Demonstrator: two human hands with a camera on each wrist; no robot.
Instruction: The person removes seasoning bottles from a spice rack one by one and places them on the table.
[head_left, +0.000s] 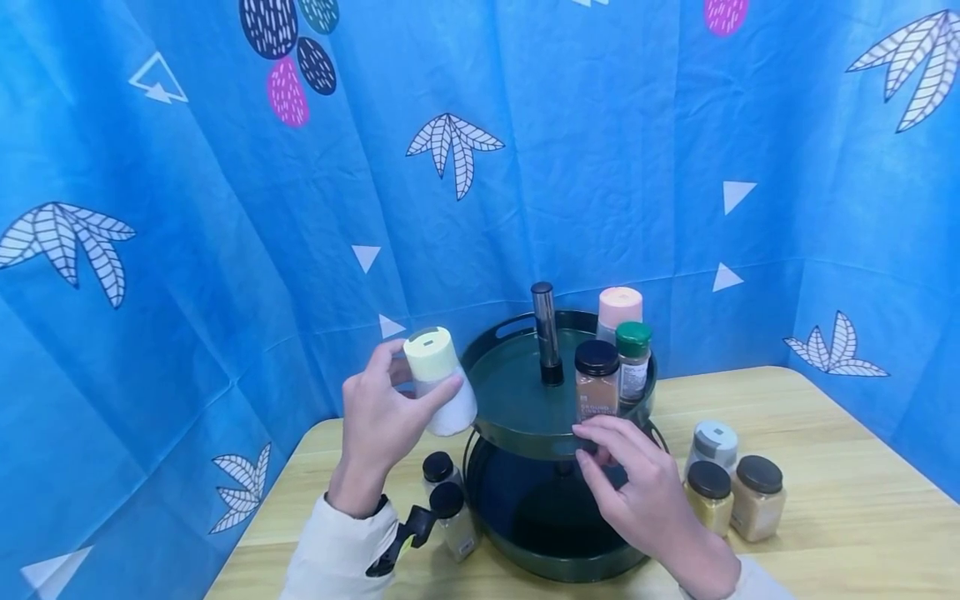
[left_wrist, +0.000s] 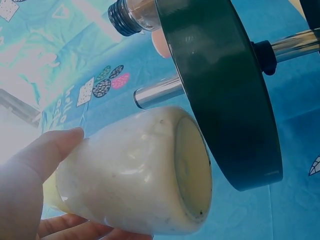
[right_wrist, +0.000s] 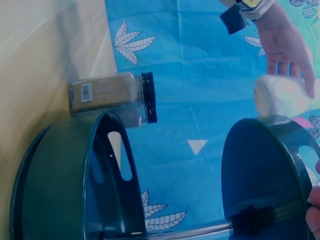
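Note:
My left hand [head_left: 378, 417] holds a white seasoning jar [left_wrist: 135, 170] with a pale yellow lid [head_left: 431, 354]. The jar is tilted, off the table, just left of the upper tray. Thumb and fingers lie on opposite sides of it. A dark green two-tier round tray [head_left: 517, 417] stands on the table with a metal post [head_left: 546, 333] in its middle. My right hand [head_left: 637, 483] is at the upper tier's front rim, fingertips [right_wrist: 313, 197] right by the wall. Just behind them on that tier stands a ground cinnamon bottle [head_left: 597, 379] with a black lid.
A green-capped bottle [head_left: 633, 367] and a pink-lidded jar [head_left: 619, 308] share the upper tier. On the wooden table [head_left: 847, 475], two black-lidded bottles [head_left: 453, 521] stand left of the tray. Right of it stand a grey-lidded jar [head_left: 712, 442] and two more black-lidded bottles [head_left: 757, 500]. A blue patterned curtain [head_left: 600, 208] hangs behind.

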